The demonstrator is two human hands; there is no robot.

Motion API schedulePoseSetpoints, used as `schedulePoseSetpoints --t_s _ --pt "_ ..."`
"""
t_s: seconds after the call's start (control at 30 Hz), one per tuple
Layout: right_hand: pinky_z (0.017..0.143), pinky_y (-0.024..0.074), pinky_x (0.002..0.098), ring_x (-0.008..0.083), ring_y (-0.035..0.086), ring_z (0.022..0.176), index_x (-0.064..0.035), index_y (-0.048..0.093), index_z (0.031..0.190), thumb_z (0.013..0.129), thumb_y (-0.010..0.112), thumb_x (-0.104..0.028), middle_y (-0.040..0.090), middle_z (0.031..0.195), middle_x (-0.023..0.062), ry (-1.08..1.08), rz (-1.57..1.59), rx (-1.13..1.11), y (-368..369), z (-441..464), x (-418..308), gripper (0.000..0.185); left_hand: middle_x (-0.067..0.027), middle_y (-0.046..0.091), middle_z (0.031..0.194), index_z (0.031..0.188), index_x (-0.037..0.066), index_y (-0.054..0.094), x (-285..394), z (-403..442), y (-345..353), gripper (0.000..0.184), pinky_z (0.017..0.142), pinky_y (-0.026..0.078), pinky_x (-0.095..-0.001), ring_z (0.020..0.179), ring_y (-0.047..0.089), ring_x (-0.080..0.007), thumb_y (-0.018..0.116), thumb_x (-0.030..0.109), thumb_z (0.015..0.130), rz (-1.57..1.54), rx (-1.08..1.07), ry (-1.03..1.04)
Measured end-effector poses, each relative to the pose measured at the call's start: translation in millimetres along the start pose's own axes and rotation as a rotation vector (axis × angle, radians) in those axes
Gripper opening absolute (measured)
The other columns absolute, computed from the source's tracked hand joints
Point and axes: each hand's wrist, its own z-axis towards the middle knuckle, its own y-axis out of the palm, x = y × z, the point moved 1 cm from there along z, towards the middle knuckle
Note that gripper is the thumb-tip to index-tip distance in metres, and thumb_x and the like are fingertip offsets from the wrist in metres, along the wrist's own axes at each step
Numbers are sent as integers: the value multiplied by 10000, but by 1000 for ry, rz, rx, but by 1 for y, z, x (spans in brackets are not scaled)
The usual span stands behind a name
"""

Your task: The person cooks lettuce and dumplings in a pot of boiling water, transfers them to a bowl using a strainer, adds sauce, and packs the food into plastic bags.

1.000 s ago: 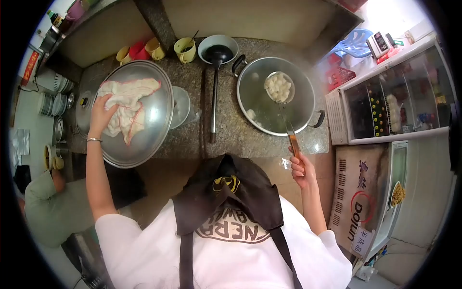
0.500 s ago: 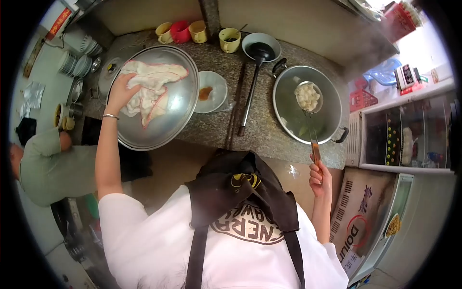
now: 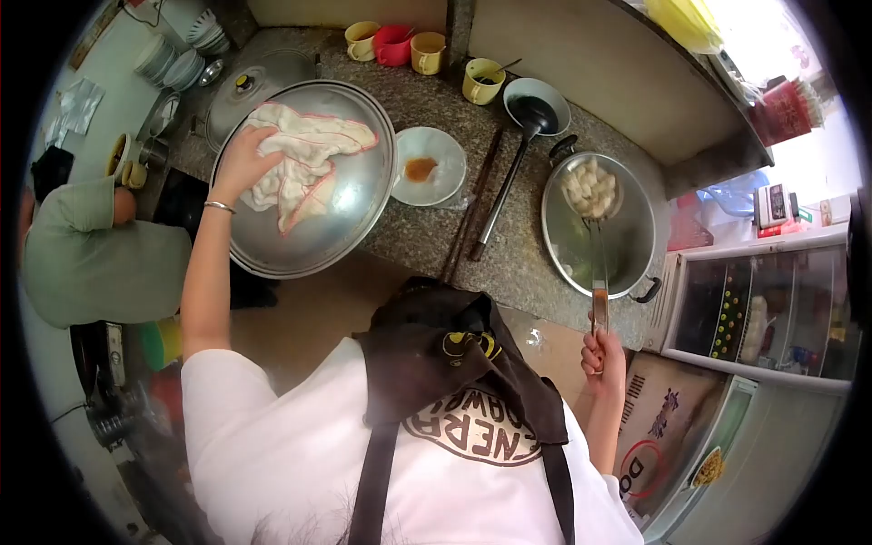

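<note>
My left hand grips a white cloth with red edging, which lies over a large round metal lid. The lid is off the pot, to the left. My right hand is closed round the wooden handle of a long strainer. Several pale dumplings fill the strainer, held over the upper left part of a large metal pot of greenish liquid. Between lid and pot, a white bowl with brown sauce stands on the counter.
A black ladle rests in a grey bowl left of the pot. Yellow and red cups line the back. Another person is at the left. A glass-fronted fridge stands at the right, above a cardboard box.
The view has turned and shifted, so the counter things appear further right. The strainer with the dumplings has moved toward the pot's upper left rim. My left hand still grips the cloth.
</note>
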Motion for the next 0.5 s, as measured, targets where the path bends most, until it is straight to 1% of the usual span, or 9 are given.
schedulePoseSetpoints --t_s 0.03,0.1,0.2,0.23,0.3,0.37,0.4,0.43,0.5 --pt "351 261 180 48 311 419 -83 434 1135 889 410 -184 400 665 -10 -3 -60 -40 10 -9 -2 267 -157 551 934 1011 -1 582 -1 -3 -1 428 751 435 -330 872 542 -294 650 220 652 4 -6 -6" --pt "353 263 181 51 324 415 -79 444 1087 884 418 -184 416 671 -7 8 -96 -35 33 -14 -7 230 -156 551 932 1012 -2 581 -3 -8 -1 427 750 435 -330 868 542 -294 651 216 651 -7 -26 -31" --pt "357 257 191 51 346 424 -82 442 972 867 441 -182 443 688 -2 74 -281 -109 59 -6 -10 145 -155 549 922 1012 -2 581 -8 -13 0 426 745 436 -329 858 541 -294 654 209 649 -6 -31 -42" --pt "357 257 191 51 346 424 -82 442 972 867 441 -182 443 688 -2 60 -283 -111 68 -1 -3 145 -154 548 914 1012 -2 582 -12 -19 3 425 742 436 -330 852 541 -294 655 206 649 1 -9 -30" --pt "360 253 197 51 338 420 -85 441 953 846 465 -152 428 663 -9 103 -427 -151 88 10 0 128 -153 546 906 1009 -2 582 -12 -24 1 421 737 437 -331 845 541 -295 656 205 649 -11 -1 -34" --pt "359 240 199 46 336 428 -86 452 994 825 478 -109 422 643 -15 94 -535 -276 92 28 10 172 -151 544 898 1006 -2 583 -13 -29 -3 418 733 437 -332 838 541 -295 657 204 650 -22 12 -44" --pt "386 276 203 57 365 462 -63 443 1125 820 469 -88 430 631 -13 88 -559 -296 98 33 13 307 -149 543 893 1002 -1 584 -13 -32 -4 417 728 438 -332 831 542 -295 658 206 648 -14 15 -54" --pt "386 276 203 57 365 462 -63 443 1125 820 469 -88 430 631 -13 91 -568 -303 102 39 17 307 -147 542 887 998 -1 585 -13 -36 -6 415 723 438 -333 825 543 -296 659 207 646 -8 18 -67" --pt "470 391 263 120 461 546 -35 374 1245 822 470 -93 521 688 19 -200 -938 -251 104 54 31 437 -145 542 886 996 1 586 -14 -44 -5 414 719 438 -332 821 544 -295 659 208 645 -38 23 -81"
